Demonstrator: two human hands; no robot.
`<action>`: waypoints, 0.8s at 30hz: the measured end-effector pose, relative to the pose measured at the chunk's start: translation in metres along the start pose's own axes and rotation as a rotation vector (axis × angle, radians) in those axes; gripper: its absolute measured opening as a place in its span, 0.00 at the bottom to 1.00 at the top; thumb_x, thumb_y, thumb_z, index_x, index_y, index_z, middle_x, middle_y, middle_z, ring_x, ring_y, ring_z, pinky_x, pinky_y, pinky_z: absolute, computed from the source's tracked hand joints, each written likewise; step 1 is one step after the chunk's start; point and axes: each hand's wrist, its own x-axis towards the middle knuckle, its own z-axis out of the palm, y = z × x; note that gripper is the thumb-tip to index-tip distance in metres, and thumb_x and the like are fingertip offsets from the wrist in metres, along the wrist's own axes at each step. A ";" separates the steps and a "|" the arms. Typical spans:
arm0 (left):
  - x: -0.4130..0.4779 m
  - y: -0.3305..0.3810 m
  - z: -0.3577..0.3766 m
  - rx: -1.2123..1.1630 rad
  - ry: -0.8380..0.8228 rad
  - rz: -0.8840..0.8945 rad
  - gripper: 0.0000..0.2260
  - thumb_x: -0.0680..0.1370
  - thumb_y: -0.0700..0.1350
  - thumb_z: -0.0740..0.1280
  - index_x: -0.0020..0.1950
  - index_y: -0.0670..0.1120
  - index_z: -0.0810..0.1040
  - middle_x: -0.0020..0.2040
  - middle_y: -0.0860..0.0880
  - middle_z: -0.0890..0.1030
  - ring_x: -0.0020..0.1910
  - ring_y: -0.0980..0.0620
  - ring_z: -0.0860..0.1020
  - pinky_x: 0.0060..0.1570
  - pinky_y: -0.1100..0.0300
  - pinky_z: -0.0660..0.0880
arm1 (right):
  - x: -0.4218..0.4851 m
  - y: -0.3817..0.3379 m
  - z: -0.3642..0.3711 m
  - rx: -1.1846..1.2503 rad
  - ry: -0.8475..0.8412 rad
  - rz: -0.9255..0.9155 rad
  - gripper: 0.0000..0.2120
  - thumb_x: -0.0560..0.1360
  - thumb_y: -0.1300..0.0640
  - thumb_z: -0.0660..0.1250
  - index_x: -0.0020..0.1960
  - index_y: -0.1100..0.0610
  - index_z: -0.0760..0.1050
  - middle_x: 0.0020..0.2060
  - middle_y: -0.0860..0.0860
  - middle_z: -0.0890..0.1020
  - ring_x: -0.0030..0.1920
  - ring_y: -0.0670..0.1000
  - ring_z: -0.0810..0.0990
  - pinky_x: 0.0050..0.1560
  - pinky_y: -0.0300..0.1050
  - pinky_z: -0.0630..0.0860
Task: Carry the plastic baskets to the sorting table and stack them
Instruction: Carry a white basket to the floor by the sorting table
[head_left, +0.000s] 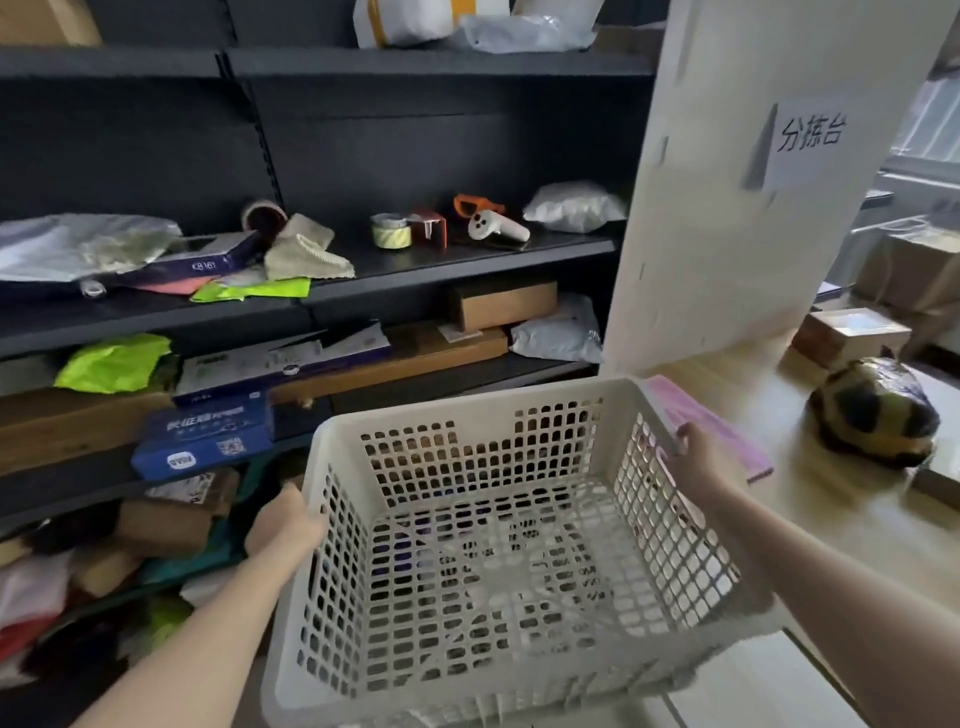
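Note:
A white perforated plastic basket (498, 551) fills the lower middle of the head view, empty and held up in the air. My left hand (283, 527) grips its left rim. My right hand (698, 457) grips the right rim. The basket hangs partly over the edge of the pale wooden sorting table (831, 519) at the right, above the floor.
Dark shelves (363, 270) crowded with boxes, bags and tape stand at the left. A white pillar (737, 208) carries a paper sign. On the table lie a pink notebook (711, 421), a tape-wrapped round parcel (878, 415) and a small box (852, 332).

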 end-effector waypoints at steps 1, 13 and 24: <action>0.006 0.008 0.007 0.001 0.000 -0.017 0.10 0.78 0.42 0.60 0.59 0.42 0.71 0.45 0.44 0.77 0.41 0.45 0.77 0.35 0.58 0.71 | 0.014 0.002 0.008 0.000 -0.010 0.004 0.07 0.78 0.59 0.60 0.55 0.57 0.72 0.44 0.55 0.81 0.38 0.52 0.77 0.40 0.45 0.75; 0.063 0.086 0.131 -0.055 0.029 -0.238 0.04 0.78 0.44 0.61 0.50 0.45 0.71 0.43 0.44 0.78 0.40 0.43 0.77 0.36 0.56 0.72 | 0.175 0.035 0.123 0.006 -0.224 -0.121 0.17 0.75 0.68 0.56 0.62 0.58 0.68 0.46 0.57 0.81 0.39 0.55 0.80 0.35 0.47 0.76; 0.140 0.089 0.298 -0.149 0.049 -0.358 0.09 0.76 0.38 0.63 0.56 0.42 0.73 0.50 0.39 0.81 0.47 0.38 0.80 0.39 0.54 0.76 | 0.261 0.075 0.287 -0.123 -0.296 -0.079 0.19 0.72 0.66 0.57 0.61 0.54 0.67 0.41 0.57 0.80 0.36 0.55 0.75 0.36 0.42 0.66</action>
